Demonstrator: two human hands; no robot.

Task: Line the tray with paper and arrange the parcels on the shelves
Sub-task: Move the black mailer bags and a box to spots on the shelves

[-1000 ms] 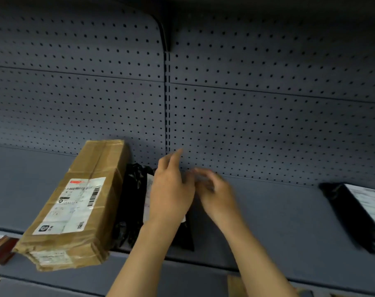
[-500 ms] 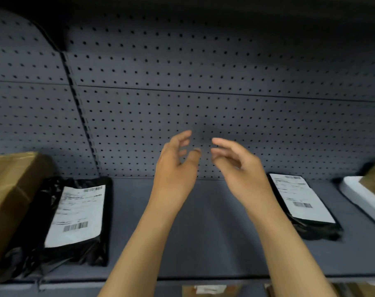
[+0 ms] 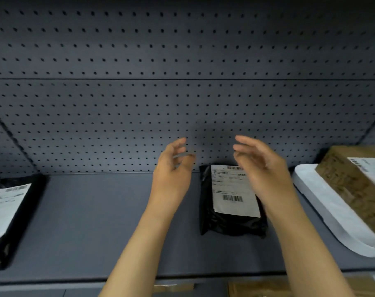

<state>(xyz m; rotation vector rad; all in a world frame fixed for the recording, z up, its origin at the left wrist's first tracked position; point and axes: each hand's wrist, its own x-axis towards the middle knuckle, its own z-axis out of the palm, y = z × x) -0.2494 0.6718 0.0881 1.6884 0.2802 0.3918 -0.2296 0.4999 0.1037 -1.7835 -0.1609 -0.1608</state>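
Above the grey shelf [image 3: 92, 221], seen from the head camera, both hands are raised in front of the perforated back panel [image 3: 182, 103], palms turned toward each other and well apart. Neither has hold of anything: the left hand [image 3: 171, 170] has its fingers loosely curled and spread, thumb out toward the right, and the right hand [image 3: 261, 168] is likewise slack and empty, fingers bent forward and slightly blurred. Just below and between the hands, closer to the right one, a black parcel [image 3: 229, 219] lies flat on the shelf with its white label [image 3: 231, 189] facing up, a barcode near the label's lower edge; the right hand and wrist overlap the label's upper right corner in this view, though whether they touch it cannot be told. Right of the right hand, a white tray [image 3: 324, 213] sits on the shelf at an angle, and a brown cardboard box [image 3: 349, 189] with a white label rests on it, running out of the frame. Far to the left of the left hand, at the frame's edge, a second black parcel [image 3: 2, 211] with a white label lies on the same shelf, well apart from the first. Beneath the forearms, under the shelf's front edge, bits of brown cardboard [image 3: 257, 288] show on a lower level, too blurred to make out.
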